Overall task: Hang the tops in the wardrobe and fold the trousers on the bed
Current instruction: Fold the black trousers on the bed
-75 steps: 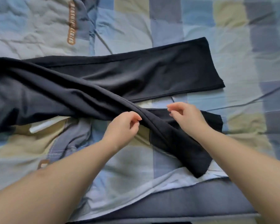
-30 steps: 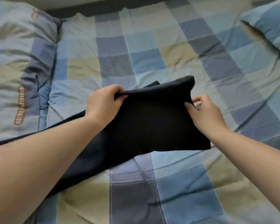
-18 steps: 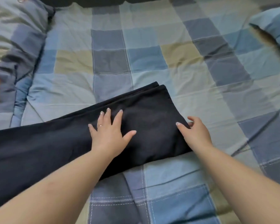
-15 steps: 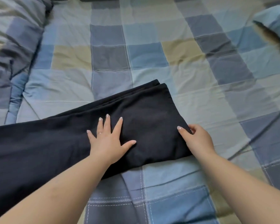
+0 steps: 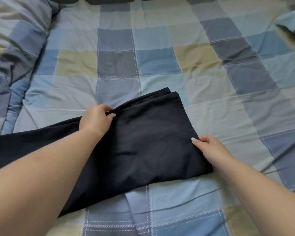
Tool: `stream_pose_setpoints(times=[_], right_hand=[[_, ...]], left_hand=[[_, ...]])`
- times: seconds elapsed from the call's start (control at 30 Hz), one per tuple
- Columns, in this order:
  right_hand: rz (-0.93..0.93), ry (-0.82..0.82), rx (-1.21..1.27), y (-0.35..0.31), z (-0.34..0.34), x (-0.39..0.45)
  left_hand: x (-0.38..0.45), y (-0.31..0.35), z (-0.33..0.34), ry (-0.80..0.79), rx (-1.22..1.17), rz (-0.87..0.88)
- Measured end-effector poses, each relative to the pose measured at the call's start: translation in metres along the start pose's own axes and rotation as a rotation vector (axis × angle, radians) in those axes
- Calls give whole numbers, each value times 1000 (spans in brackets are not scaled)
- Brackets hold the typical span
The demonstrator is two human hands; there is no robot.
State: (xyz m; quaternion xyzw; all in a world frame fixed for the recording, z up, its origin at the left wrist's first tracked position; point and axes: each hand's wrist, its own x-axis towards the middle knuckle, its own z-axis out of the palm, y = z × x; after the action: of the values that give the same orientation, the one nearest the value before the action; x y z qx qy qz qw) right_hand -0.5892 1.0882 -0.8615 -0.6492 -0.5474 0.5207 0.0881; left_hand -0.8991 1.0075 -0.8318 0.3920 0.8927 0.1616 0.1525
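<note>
Left hand (image 5: 96, 119) has shifted from lying flat to pinching the trousers' (image 5: 143, 142) far edge; right hand (image 5: 209, 149) grips the hem.

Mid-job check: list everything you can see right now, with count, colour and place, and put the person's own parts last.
trousers: one pair, dark navy, lying across the middle of the bed, legs laid one on the other, hem end towards the right, the rest running off the left edge.
bed sheet: one, checked in blue, grey-blue and olive, covering the whole bed under the trousers.
duvet: one, same check, bunched along the left side.
pillow: one, blue check, top right corner, only partly in view.
left hand: one, on the far edge of the trousers, fingers curled round the fabric.
right hand: one, at the near hem corner, pinching the fabric.
</note>
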Motion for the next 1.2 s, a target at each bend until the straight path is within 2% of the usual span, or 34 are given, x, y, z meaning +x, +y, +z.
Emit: stream_pose_setpoints(times=[0.13, 0.2, 0.27, 0.33, 0.4, 0.47, 0.5, 0.67, 0.77, 0.83, 0.9, 1.0, 1.1, 1.2], right_hand=[[-285, 205, -71, 5, -2, -19], [-413, 310, -43, -2, -4, -26], [-499, 370, 28, -10, -5, -28], [-539, 382, 41, -16, -5, -26], [-455, 289, -14, -15, -2, -18], [-289, 135, -95, -10, 2, -8], [-235, 93, -99, -8, 4, -4], [-179, 38, -35, -4, 2, 4], [-329, 198, -93, -7, -3, 0], [-384, 295, -23, -20, -2, -2], [-347, 279, -64, -34, 3, 5], [-182, 194, -203, -41, 9, 20], [-114, 227, -150, -35, 13, 25], [-50, 178, -142, -39, 9, 29]], left_hand=[[-8, 12, -5, 56, -68, -20], [-2, 16, -16, 144, -134, -8], [7, 17, -27, 205, -206, 34], [12, 17, -31, 159, -217, 111], [12, 14, -22, 10, -85, 171], [8, 11, -8, -126, 34, 140], [8, 10, -1, -138, 51, 100], [11, 9, 9, 0, -49, -97], [6, 14, 0, 122, -145, -68], [11, 18, -12, 219, -234, -51], [21, 22, -20, 230, -284, -47], [18, 26, -15, 63, -190, 14], [-13, 16, 13, -78, 47, 180], [-34, -3, 40, -218, 305, 207]])
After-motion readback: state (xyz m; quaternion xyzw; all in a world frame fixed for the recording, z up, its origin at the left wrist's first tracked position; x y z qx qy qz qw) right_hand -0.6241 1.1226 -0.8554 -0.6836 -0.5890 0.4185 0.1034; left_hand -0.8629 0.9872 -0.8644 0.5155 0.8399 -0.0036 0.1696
